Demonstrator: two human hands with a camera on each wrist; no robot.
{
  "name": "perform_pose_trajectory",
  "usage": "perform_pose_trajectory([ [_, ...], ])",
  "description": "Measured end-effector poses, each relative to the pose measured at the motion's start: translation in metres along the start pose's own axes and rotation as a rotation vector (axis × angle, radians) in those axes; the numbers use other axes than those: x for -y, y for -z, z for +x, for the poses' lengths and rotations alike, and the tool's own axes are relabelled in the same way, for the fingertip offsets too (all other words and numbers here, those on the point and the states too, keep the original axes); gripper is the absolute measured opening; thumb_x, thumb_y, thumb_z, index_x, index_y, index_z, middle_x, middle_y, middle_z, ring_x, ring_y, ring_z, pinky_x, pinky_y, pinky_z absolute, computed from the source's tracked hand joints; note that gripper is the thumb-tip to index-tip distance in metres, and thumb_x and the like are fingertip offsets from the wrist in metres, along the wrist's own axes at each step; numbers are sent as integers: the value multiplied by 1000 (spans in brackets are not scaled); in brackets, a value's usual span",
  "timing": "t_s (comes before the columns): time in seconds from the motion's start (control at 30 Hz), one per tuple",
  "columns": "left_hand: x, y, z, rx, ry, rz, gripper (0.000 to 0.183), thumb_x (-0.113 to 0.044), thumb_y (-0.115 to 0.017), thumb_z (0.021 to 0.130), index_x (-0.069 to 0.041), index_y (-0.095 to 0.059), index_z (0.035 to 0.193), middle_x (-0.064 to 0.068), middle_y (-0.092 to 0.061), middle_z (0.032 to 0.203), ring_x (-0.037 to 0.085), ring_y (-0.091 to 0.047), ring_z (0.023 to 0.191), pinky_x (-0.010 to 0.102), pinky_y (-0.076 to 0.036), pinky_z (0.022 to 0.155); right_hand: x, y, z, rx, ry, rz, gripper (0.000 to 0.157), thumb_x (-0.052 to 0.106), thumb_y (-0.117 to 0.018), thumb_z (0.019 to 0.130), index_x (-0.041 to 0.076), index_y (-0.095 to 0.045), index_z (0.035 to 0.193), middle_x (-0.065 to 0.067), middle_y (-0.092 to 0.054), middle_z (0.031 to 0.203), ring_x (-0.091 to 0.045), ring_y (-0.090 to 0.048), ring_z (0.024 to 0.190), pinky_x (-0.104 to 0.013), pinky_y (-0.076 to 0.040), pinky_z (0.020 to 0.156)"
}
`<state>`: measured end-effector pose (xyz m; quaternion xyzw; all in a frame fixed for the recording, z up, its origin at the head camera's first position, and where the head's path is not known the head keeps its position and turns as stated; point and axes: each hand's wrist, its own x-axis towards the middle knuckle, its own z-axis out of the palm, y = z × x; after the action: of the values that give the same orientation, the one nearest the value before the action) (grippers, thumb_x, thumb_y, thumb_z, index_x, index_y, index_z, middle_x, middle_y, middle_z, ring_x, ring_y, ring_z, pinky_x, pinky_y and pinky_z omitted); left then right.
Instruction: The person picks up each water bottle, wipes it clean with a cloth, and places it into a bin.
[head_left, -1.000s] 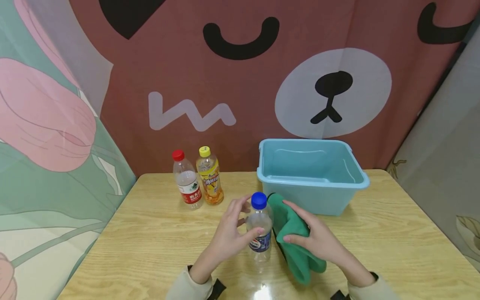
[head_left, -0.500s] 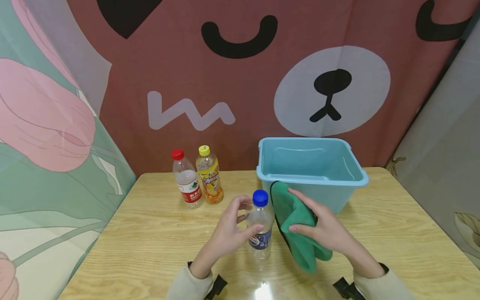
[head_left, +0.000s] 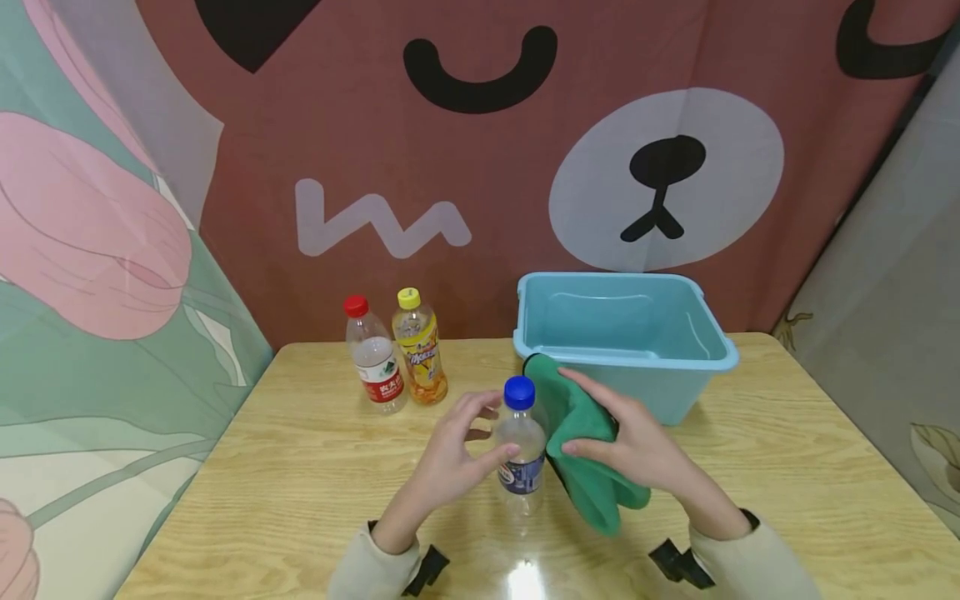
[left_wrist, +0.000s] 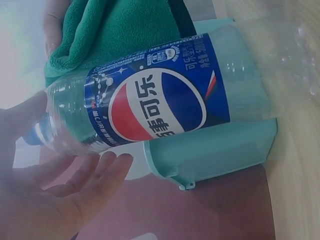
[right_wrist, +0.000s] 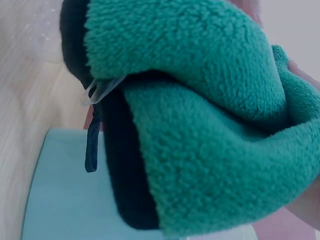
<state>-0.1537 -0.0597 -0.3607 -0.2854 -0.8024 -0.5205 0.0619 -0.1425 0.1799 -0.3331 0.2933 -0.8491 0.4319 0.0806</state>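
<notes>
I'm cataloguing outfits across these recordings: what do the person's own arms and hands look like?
Pale cream sleeves cover both forearms, left sleeve and right sleeve. A black piece shows beside each cuff: left piece, right piece. Left hand and right hand are ungloved.

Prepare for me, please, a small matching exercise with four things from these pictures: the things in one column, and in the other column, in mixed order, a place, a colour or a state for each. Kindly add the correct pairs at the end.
Column 1
1. green cloth
2. red-capped bottle
3. plastic bin
4. blue-capped bottle

Column 2
A. light blue and open at the top
B. wears a blue label
C. held by the right hand
D. stands furthest left of the three bottles in the head view

Right pairs: 1-C, 2-D, 3-A, 4-B
</notes>
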Motion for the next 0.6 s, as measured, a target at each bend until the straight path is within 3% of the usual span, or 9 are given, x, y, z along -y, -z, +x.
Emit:
perform_pose_trajectory([
  [0.2, -1, 2, 0, 29, 7, -6, 49, -18, -68, 83, -9, -49, 127, 9, -53, 118, 22, -54, 100, 30, -52, 78, 2, -1, 5, 27, 35, -21, 71, 19, -73, 78, 11, -37, 139, -14, -52, 127, -20, -56, 97, -31, -48, 72],
  [0.6, -3, 1, 0, 27, 2, -37, 50, -16, -68, 82, -9, -48, 128, 8, -53, 122, 25, -55, 102, 30, -52, 78, 7, -2, 12, 71, 21, -53, 73, 22, -74, 77, 9, -37, 139, -13, -48, 131, -25, -53, 106, -39, -46, 79],
])
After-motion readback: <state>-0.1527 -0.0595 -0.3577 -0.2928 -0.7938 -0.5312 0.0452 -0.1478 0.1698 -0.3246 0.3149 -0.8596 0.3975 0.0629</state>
